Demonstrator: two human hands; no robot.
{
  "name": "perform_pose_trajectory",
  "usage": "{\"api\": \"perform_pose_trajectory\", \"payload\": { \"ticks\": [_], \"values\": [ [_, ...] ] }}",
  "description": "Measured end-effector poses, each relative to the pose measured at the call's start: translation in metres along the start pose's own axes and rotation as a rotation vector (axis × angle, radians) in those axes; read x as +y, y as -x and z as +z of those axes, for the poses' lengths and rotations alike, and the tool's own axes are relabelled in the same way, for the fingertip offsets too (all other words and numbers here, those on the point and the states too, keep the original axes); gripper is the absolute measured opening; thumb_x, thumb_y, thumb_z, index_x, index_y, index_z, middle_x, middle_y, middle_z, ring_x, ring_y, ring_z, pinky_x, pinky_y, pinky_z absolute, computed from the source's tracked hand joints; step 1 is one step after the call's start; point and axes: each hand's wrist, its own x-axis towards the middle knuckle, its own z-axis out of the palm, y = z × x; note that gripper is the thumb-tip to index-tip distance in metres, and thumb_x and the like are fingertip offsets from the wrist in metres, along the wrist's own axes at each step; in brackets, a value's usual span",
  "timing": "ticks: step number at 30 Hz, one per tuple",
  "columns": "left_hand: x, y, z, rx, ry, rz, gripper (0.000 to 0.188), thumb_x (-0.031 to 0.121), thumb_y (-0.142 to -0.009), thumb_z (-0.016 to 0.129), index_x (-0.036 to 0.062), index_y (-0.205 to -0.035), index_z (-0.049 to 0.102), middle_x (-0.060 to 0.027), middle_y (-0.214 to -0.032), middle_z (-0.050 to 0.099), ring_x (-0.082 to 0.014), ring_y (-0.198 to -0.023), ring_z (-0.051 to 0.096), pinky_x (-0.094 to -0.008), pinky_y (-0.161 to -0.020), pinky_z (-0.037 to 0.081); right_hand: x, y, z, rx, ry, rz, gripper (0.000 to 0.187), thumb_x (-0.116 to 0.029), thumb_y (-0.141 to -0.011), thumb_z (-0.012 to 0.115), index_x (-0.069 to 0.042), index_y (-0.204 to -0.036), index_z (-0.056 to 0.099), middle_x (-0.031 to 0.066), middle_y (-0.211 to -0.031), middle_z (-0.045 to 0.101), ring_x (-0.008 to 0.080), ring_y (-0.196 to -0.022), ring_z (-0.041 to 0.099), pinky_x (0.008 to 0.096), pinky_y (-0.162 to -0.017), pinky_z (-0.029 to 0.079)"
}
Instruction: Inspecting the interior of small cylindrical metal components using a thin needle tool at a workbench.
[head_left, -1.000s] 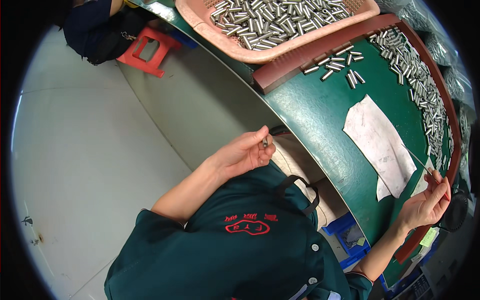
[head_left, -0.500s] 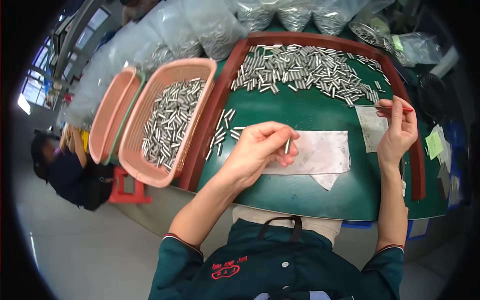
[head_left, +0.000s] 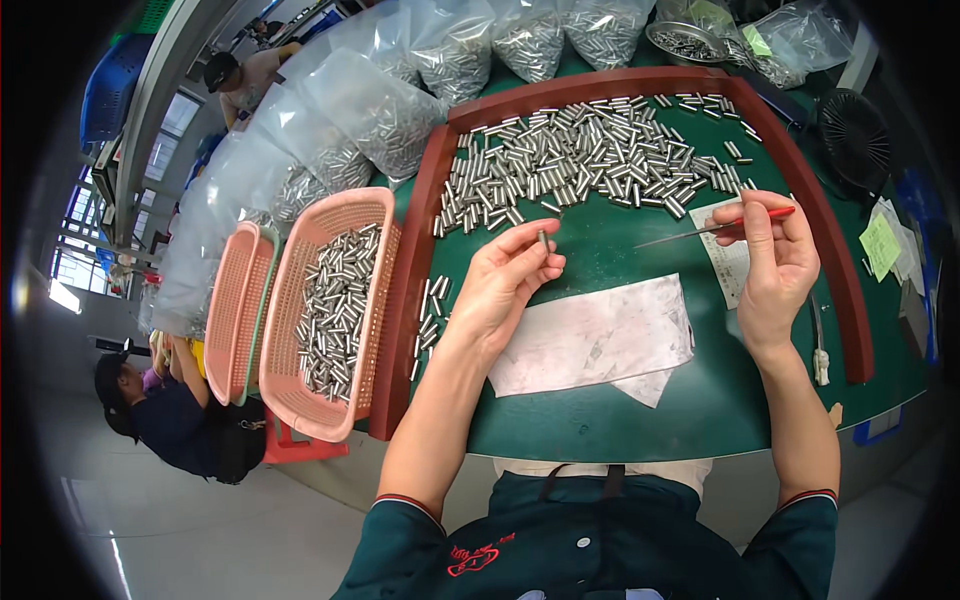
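My left hand [head_left: 492, 290], above the left end of a stained white cloth [head_left: 590, 340], pinches a small metal pin [head_left: 543, 240] between thumb and fingertips. Off to the right, my right hand [head_left: 775, 275] is closed around the red handle of a thin pointed metal tool [head_left: 680, 237]. Its bare tip points left toward the pin, with a gap between them. Beyond both hands, a heap of shiny metal pins [head_left: 570, 150] lies on the green tabletop [head_left: 640, 432]. A smaller group of pins [head_left: 430, 310] sits beside my left wrist.
A dark red wooden border [head_left: 845, 290] frames the work area. Left of it stand a pink basket [head_left: 275, 370] of pins and another pink basket [head_left: 225, 310]. Bags of pins [head_left: 450, 60] line the back. A black fan [head_left: 850, 135] is at right. Another person [head_left: 190, 410] sits at left.
The whole view has shifted. My left hand has moved off the cloth toward the pin heap, and the pin now stands more upright. The tool now slants down to the left.
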Motion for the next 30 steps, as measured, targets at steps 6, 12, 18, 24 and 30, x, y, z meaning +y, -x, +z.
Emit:
{"api": "perform_pose_trajectory", "payload": {
  "ticks": [6, 12, 18, 24, 30],
  "values": [
    [0.001, 0.002, -0.001, 0.013, 0.046, -0.025, 0.029, 0.003, -0.084, 0.054, -0.0046, -0.111, 0.051, -0.0061, -0.087, 0.058, -0.0122, -0.076, 0.057, -0.0228, -0.072, 0.048, 0.003, 0.002, 0.002, -0.028, -0.02, 0.031, 0.01, -0.006, -0.089, 0.048, 0.001, -0.095, 0.053, 0.0093, -0.078, 0.062, 0.0128, -0.069, 0.06, 0.0215, -0.062, 0.047],
    [0.0, 0.003, -0.001, 0.008, 0.049, -0.038, 0.028, 0.003, -0.084, 0.054, -0.0034, -0.111, 0.052, -0.0049, -0.084, 0.058, -0.0117, -0.074, 0.056, -0.0226, -0.071, 0.048, 0.005, 0.005, 0.004, -0.03, -0.021, 0.048, 0.01, -0.006, -0.089, 0.049, 0.001, -0.094, 0.053, 0.0093, -0.078, 0.062, 0.0132, -0.069, 0.06, 0.0216, -0.062, 0.048],
    [-0.004, 0.006, 0.003, 0.04, -0.121, 0.008, 0.024, 0.003, -0.082, 0.057, -0.0013, -0.105, 0.054, -0.0024, -0.081, 0.056, -0.0099, -0.072, 0.055, -0.0214, -0.067, 0.046, -0.001, 0.011, 0.01, -0.041, -0.026, -0.027, 0.01, -0.005, -0.089, 0.049, 0.002, -0.094, 0.052, 0.0104, -0.081, 0.062, 0.0138, -0.073, 0.061, 0.0228, -0.066, 0.049],
    [-0.007, 0.005, 0.007, 0.088, -0.252, 0.074, 0.025, 0.0, -0.079, 0.058, -0.0018, -0.103, 0.054, -0.0007, -0.08, 0.053, -0.0084, -0.068, 0.053, -0.0209, -0.066, 0.044, 0.0, 0.02, 0.011, -0.121, 0.025, -0.104, 0.01, -0.002, -0.088, 0.05, 0.004, -0.095, 0.052, 0.0113, -0.083, 0.063, 0.0137, -0.074, 0.06, 0.0228, -0.068, 0.05],
    [-0.008, 0.005, 0.008, 0.11, -0.303, 0.133, 0.028, -0.003, -0.077, 0.059, -0.0029, -0.104, 0.053, -0.0005, -0.079, 0.051, -0.0078, -0.067, 0.051, -0.0209, -0.064, 0.043, 0.0, 0.019, 0.011, -0.131, 0.028, -0.111, 0.01, -0.002, -0.087, 0.05, 0.003, -0.096, 0.053, 0.0107, -0.082, 0.063, 0.0134, -0.074, 0.06, 0.0225, -0.068, 0.049]
  ]
}}
